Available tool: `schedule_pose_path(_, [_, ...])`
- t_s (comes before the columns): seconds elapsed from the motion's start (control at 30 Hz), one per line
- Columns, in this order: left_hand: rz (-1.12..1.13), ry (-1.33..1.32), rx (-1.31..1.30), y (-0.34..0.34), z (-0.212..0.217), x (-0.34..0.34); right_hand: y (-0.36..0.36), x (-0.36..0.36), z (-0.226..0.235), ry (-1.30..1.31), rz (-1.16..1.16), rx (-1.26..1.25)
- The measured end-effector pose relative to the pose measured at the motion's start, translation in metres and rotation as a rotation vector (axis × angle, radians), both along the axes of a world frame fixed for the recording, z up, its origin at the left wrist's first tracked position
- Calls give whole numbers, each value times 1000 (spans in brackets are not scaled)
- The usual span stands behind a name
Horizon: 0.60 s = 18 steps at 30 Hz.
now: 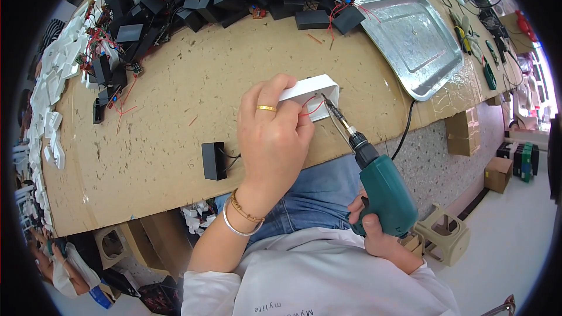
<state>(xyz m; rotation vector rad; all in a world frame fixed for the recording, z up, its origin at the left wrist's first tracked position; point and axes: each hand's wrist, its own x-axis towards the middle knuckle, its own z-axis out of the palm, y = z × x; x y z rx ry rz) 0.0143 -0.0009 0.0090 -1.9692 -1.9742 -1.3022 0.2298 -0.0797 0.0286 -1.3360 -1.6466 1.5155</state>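
My left hand (272, 126) is closed around a white plastic housing (310, 88), tilted with its hollow side toward the right. Thin red wires (312, 104) come out of that hollow beside my fingers. From the lower right, my right hand (374, 228) grips the handle of a green soldering gun (386, 193). Its metal tip reaches into the open side of the housing, by the wires; whether it touches them I cannot tell. A black rectangular box (213, 161) with a short dark wire lies on the cardboard-covered table (164, 158), left of my left wrist.
Black boxes (228, 3) with red wires and circuit boards are heaped along the far edge. White plastic parts (55, 76) pile up at the left. A metal tray (418, 41) stands at the far right, near pliers (462, 35). A black cable (404, 131) hangs over the near edge.
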Motion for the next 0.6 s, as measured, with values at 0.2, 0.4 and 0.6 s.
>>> schedule_pose_path(0.2, [7,4,-9,-1,1,0,-1,2,-9,128,-57,34])
schedule_pose_path(0.4, [7,-1,-1,0,0,0,-2,1,-8,141,-73,15])
schedule_pose_path(0.6, [16,-2,0,0,-1,1,-2,2,-11,145,-51,43])
